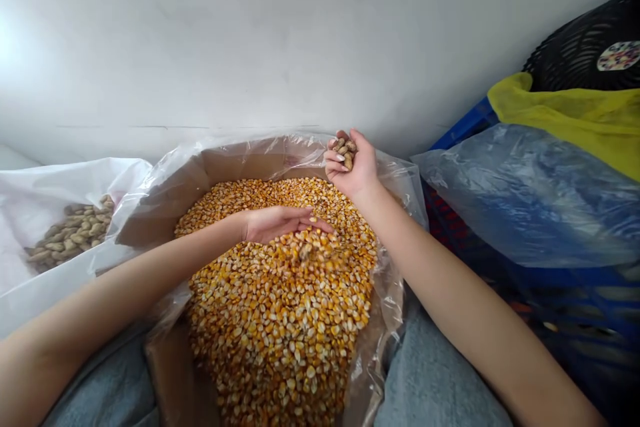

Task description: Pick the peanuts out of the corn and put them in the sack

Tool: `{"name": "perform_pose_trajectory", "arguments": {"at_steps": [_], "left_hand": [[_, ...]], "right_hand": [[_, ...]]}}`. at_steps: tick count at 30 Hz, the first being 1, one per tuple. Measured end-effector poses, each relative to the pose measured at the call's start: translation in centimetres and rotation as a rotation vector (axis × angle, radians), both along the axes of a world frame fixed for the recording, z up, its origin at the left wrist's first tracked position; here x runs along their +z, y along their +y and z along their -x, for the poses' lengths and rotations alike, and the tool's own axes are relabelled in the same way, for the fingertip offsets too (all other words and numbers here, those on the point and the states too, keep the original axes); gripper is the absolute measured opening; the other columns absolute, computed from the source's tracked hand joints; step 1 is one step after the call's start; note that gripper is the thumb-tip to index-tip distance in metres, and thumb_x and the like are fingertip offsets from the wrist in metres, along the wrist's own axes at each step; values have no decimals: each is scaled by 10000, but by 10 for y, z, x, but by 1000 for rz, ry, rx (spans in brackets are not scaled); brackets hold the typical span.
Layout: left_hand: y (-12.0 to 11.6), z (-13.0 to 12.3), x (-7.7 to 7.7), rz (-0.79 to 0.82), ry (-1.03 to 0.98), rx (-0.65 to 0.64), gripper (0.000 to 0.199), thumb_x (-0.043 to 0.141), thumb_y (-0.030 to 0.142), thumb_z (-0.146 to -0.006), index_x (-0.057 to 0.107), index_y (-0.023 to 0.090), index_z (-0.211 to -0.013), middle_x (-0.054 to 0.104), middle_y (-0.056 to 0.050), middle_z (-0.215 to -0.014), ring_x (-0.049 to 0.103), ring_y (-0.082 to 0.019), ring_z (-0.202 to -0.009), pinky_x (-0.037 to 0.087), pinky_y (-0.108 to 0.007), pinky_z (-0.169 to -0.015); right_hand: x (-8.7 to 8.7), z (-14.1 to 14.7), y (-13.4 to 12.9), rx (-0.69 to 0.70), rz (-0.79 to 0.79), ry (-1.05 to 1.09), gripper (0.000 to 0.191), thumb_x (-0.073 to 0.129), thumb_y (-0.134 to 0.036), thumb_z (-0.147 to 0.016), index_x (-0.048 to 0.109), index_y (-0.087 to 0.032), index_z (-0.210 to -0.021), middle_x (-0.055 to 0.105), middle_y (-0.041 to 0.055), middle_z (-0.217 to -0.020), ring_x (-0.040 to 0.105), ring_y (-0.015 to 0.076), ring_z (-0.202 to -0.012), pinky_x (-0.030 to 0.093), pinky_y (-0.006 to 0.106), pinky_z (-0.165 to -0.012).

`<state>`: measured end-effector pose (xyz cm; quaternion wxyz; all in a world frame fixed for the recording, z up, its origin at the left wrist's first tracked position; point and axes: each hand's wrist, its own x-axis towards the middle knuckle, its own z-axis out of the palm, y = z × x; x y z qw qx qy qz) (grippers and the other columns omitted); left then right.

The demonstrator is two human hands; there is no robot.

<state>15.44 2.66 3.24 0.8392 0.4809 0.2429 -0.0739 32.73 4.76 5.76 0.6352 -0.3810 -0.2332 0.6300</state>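
A big box lined with clear plastic is filled with loose corn kernels (280, 333), yellow and orange. My left hand (273, 223) lies palm up at the surface of the corn, its fingers stretched out flat. Kernels slide off it, blurred by motion, and one or two rest on the fingers. Above the far right rim of the box, my right hand (357, 167) is turned palm up with fingers curled around several unshelled peanuts (346, 152). More unshelled peanuts (75, 233) lie in a white sack (30, 193) to the left.
The plastic liner (405, 187) drapes over the cardboard box (150, 213). On the right stands a blue crate (570, 293) with a clear plastic bag (540, 193), yellow mesh (575, 107) and a black fan (575, 47) above it. A white wall (280, 40) rises behind.
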Motion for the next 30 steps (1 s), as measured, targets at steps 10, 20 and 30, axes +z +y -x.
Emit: {"name": "perform_pose_trajectory", "arguments": {"at_steps": [10, 20, 30], "left_hand": [[12, 15, -35, -922, 114, -54, 394, 454, 429, -734, 529, 175, -1026, 547, -44, -1071, 501, -154, -942, 374, -236, -800], [-21, -13, -56, -1252, 132, 35, 319, 442, 437, -737, 598, 171, -820, 585, -27, -793, 513, -130, -714, 387, -218, -651], [18, 2, -3, -1039, 100, 764, 398, 464, 489, -702, 565, 138, -859, 592, -30, -802, 518, -126, -720, 392, -254, -680]], "right_hand": [[1, 2, -1, 29, 37, -108, 268, 387, -437, -755, 547, -227, -802, 461, -26, -494, 305, 28, -359, 189, 163, -317], [1, 5, -2, 7, 67, -14, 230, 361, -361, -777, 522, -203, -734, 464, -25, -522, 312, 22, -363, 196, 153, -316], [-15, 23, 1, 412, 516, 39, 195, 379, -306, -767, 467, -158, -675, 485, 16, -510, 421, 63, -403, 218, 109, -285]]}}
